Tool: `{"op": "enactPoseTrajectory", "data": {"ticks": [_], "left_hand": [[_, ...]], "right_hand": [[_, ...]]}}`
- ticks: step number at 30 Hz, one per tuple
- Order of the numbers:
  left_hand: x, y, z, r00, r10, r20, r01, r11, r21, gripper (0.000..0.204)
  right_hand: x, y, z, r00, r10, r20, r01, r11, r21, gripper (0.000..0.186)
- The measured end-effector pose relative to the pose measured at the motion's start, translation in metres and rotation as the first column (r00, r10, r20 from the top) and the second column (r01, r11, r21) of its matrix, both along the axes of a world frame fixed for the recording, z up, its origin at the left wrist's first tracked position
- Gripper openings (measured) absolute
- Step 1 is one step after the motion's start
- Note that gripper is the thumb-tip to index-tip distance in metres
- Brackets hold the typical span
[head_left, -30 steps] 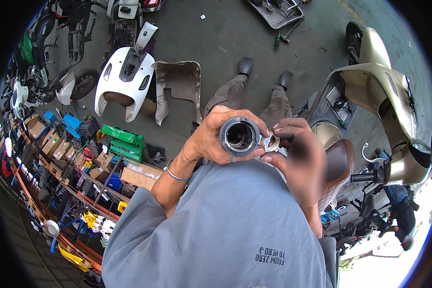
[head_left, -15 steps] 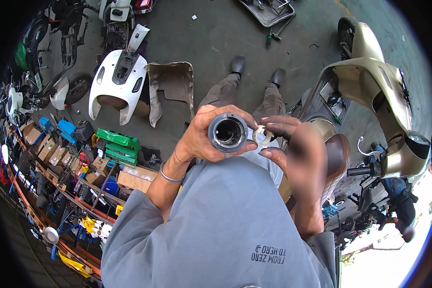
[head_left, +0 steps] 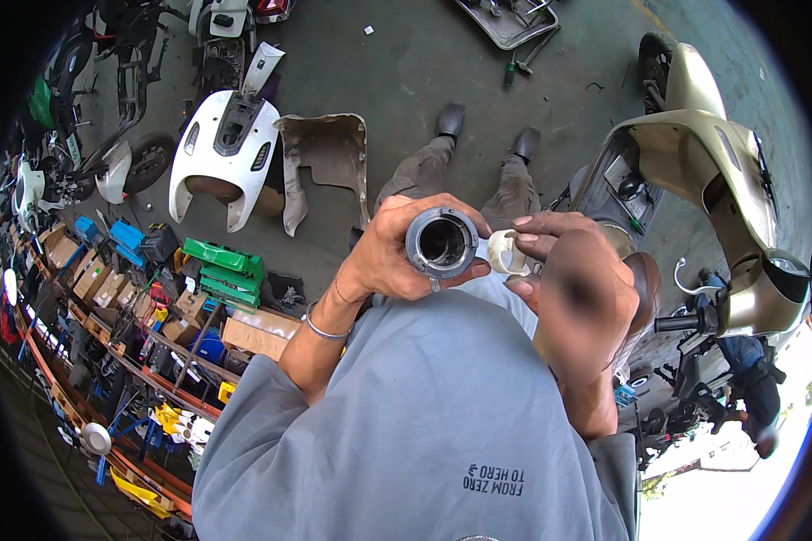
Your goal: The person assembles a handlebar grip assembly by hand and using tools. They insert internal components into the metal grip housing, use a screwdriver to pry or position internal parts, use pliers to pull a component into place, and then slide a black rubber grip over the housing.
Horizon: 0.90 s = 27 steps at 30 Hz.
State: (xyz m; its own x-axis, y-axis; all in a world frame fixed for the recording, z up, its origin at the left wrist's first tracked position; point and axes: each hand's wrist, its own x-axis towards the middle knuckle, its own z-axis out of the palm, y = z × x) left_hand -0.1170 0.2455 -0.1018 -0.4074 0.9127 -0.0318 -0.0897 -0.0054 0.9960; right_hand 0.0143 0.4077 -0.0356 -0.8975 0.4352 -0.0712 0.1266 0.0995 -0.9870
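Workshop floor (head_left: 334, 81): It is dark grey-green and carries many vehicle parts; near its middle stand the dark shoes (head_left: 451, 119) of the person.
Black tube (head_left: 440, 268): It is held in the air, just beyond the edge of the grey shirt (head_left: 397, 406). Its round open end looks toward the camera, and inside it is dark.
Left hand (head_left: 383, 248): Its fingers are closed around the black tube and press on the outer side, close to the rim. On the wrist sits a metal bracelet (head_left: 325, 329).
White ring (head_left: 499, 248): It is a short, wide band, placed just beside the right edge of the black tube. Whether it touches the left fingertips, I cannot tell.
Right hand (head_left: 577, 288): It pinches the white ring between the thumb and the fingers. Its back is blurred.
Tray (head_left: 514, 36): It lies on the far part of the floor, with tools in it. Outside its near edge lies a screwdriver (head_left: 510, 74) with a green handle.
White panel (head_left: 203, 149): It lies on the floor, left of the shoes. Just beside its right edge lies a brown panel (head_left: 334, 144).
Gold scooter (head_left: 690, 149): It stands to the right of the person.
Shelf (head_left: 198, 408): It is on the left side; near its far edge are green bins (head_left: 221, 270) and a cardboard box (head_left: 260, 332).
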Motion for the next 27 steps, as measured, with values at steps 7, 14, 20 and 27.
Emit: {"op": "enactPoseTrajectory", "data": {"ticks": [7,14,20,27], "left_hand": [[-0.001,-0.002,-0.001,0.998,-0.020,0.053,0.020,1.000,-0.001,0.044],[0.006,-0.003,-0.007,0.999,-0.006,0.047,0.006,1.000,0.015,0.048],[0.005,-0.005,-0.011,0.996,-0.072,0.043,0.074,0.997,-0.038,0.052],[0.005,-0.002,-0.006,0.994,-0.109,0.022,0.111,0.991,-0.071,0.049]], "right_hand": [[-0.011,-0.008,0.003,0.996,0.092,-0.004,-0.088,0.968,0.236,0.035],[-0.010,-0.014,-0.001,0.993,0.117,0.035,-0.122,0.961,0.250,0.035],[-0.006,-0.012,0.001,0.990,0.126,0.058,-0.138,0.947,0.291,0.035],[-0.008,-0.007,0.012,0.971,0.190,0.145,-0.228,0.917,0.326,0.034]]}}
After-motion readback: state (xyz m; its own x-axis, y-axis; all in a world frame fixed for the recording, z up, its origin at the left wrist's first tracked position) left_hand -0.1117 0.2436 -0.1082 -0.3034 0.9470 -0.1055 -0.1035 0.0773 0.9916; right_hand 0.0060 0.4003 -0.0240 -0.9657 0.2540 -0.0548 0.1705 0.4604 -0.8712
